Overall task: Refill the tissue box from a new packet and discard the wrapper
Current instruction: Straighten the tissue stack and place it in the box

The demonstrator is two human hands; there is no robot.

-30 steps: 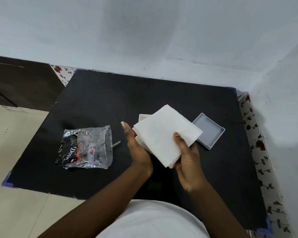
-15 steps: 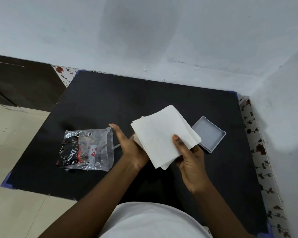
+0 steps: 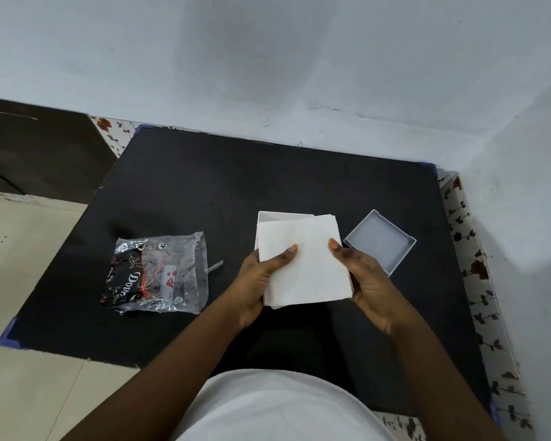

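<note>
Black table [image 3: 268, 186]; wrapper [image 3: 159, 272] left (crumpled); white box [image 3: 268, 216]; grey lid [image 3: 380, 241] right.

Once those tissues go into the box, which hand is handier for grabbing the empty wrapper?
Probably the left hand. The wrapper lies on the black mat just to its left, with nothing between. The right hand is on the far side of the tissue stack, beside the grey lid, so it would have to cross over.

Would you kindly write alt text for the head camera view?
Both hands, left and right, hold a white tissue stack over a black table. An empty wrapper lies left, a grey lid right.
</note>
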